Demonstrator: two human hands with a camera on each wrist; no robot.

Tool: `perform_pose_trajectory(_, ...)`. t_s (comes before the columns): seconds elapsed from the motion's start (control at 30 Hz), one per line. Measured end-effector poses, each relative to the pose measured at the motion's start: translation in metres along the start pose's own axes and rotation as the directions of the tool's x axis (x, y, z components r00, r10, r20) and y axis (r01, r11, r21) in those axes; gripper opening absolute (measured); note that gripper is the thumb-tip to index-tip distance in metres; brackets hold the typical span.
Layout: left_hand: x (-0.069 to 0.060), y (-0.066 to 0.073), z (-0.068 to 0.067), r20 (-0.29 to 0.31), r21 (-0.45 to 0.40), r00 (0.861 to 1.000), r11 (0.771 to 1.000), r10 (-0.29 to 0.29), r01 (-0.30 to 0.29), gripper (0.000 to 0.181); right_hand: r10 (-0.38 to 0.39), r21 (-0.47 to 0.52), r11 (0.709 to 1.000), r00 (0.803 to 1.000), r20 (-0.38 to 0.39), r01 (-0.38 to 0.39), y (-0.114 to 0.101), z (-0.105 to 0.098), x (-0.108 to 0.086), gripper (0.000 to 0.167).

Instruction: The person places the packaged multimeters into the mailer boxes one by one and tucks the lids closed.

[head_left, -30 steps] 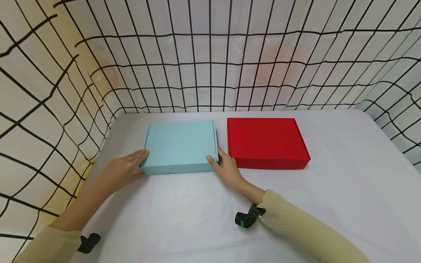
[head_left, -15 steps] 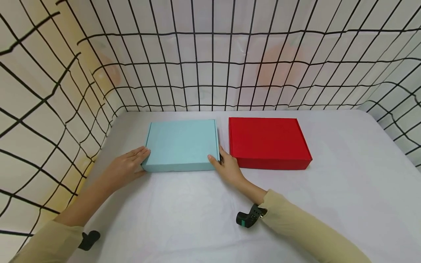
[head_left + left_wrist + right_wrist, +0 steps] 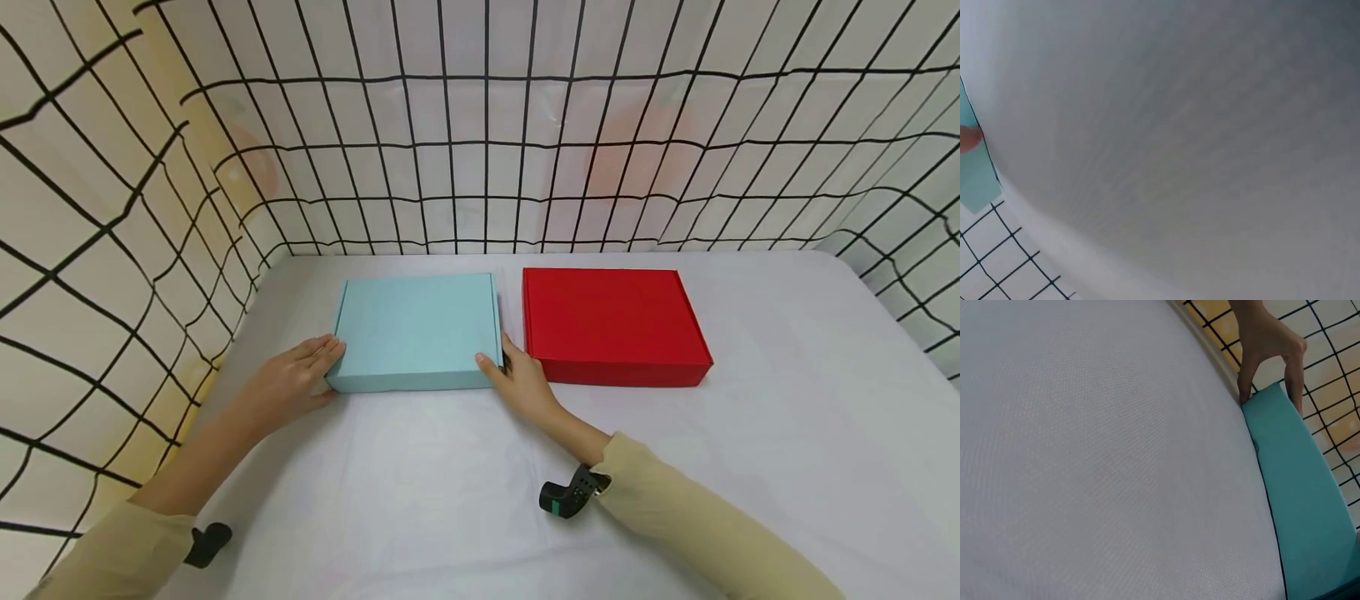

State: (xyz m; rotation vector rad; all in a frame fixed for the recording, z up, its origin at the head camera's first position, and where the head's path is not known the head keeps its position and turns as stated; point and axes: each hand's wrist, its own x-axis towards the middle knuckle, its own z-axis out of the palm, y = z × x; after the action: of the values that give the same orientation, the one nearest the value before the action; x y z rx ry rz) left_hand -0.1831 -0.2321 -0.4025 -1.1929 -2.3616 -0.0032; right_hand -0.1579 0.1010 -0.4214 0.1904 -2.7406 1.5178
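A flat light blue cardboard box [image 3: 416, 333], lid closed, lies on the white tabletop in the head view. Its left front corner is held by my left hand [image 3: 288, 383], fingers along the left side and thumb low at the front. In the right wrist view that left hand [image 3: 1269, 344] straddles the box's end. My right hand [image 3: 522, 387] grips the right front corner, thumb on the lid's edge; its other fingers are partly hidden between the boxes. One fingertip on the blue box [image 3: 977, 181] shows at the left wrist view's edge.
A closed red box [image 3: 611, 321] lies just right of the blue one, with a narrow gap between. Black wire grid panels [image 3: 486, 146] stand behind and on both sides of the white-covered table [image 3: 450, 483].
The blue box's near edge has come down slightly and now looks level on the table, both hands still holding it. The head view has shifted a little. The red box stays put.
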Motion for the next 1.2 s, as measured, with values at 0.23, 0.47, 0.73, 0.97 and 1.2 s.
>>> perform_pose_trajectory(0.23,-0.003,0.001,0.001,-0.060,-0.007,0.998,1.000,0.021,-0.021,0.070,0.001,-0.001,1.000,1.000,0.004,-0.001,0.001,0.001,-0.001,0.072)
perform_pose_trajectory(0.47,0.000,0.002,-0.004,-0.048,-0.058,0.999,0.998,-0.001,-0.002,0.067,0.005,0.008,1.000,1.000,0.026,-0.005,-0.001,-0.001,0.001,0.072)
perform_pose_trajectory(0.73,0.002,0.003,-0.008,0.026,-0.045,0.999,0.998,-0.034,0.035,0.063,0.012,-0.008,1.000,0.999,0.038,-0.012,0.000,0.001,0.003,0.072)
perform_pose_trajectory(0.97,0.000,0.003,-0.005,-0.025,-0.025,1.000,0.999,0.019,-0.019,0.059,0.079,0.006,0.997,0.992,0.099,-0.080,-0.001,-0.002,0.000,0.073)
perform_pose_trajectory(1.2,0.024,0.002,-0.016,-0.081,-0.137,0.996,0.990,0.033,-0.044,0.037,0.193,0.102,0.970,0.951,0.242,-0.222,-0.027,-0.023,0.002,0.069)
